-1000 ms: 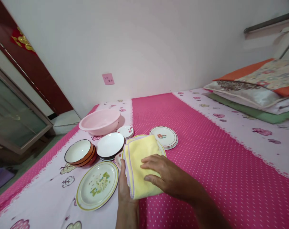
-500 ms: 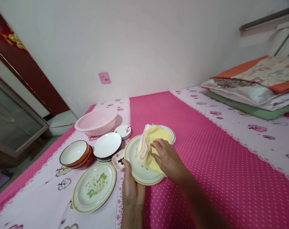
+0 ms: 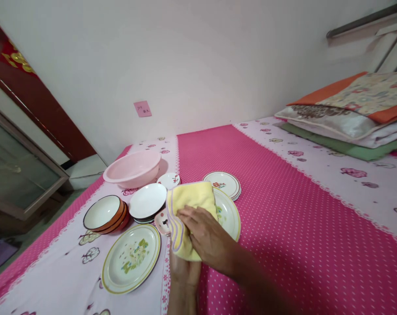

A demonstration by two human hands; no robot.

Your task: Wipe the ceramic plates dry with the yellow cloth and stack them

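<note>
My right hand (image 3: 207, 236) presses a folded yellow cloth (image 3: 188, 212) onto a yellow-rimmed plate (image 3: 229, 214), fingers closed on the cloth. The cloth covers the plate's left half. My left hand (image 3: 183, 273) is under the cloth at the plate's near edge; its fingers are hidden, and it seems to hold the plate. Just left lie a small patterned dish (image 3: 161, 221) and another yellow-rimmed plate (image 3: 131, 257).
On the pink bedspread stand a pink basin (image 3: 133, 168), stacked orange bowls (image 3: 105, 213), stacked white plates (image 3: 148, 201), small saucers (image 3: 169, 180) and a plate stack (image 3: 223, 183). Folded bedding (image 3: 352, 118) lies far right. The bed edge drops off at the left.
My right hand swept the cloth from the plate's near side up to its far right, then back to its left half. The plate shifted slightly right.
</note>
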